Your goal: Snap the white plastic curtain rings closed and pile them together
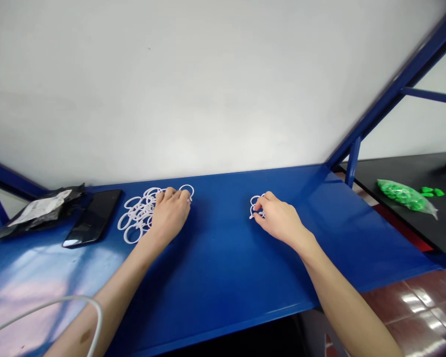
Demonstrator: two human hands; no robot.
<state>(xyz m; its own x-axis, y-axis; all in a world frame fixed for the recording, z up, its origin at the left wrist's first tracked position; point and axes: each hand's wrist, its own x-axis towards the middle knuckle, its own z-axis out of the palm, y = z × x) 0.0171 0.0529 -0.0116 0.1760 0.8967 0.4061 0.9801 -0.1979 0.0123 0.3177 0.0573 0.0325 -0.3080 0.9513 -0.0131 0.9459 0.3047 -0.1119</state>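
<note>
White cable (96, 317) at near tabletop (223, 258) edge. Left hand (169, 213) fingers curled on loose rings (137, 215); right hand (278, 218) fingers pinching small ring cluster (255, 207). Probably light, stiff, slippery: best pinched by rim.

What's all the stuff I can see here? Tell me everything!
rings: many, white, loose pile on the left of the table
small ring bunch: a few, white, mid-table
table: one, blue
phone: one, black, left of the rings
packet: one, black with white label, far left
bag of green pieces: one, clear, on the black table at right
cable: one, white, bottom left
left hand: on the rings
right hand: fingers on the small ring bunch
</note>
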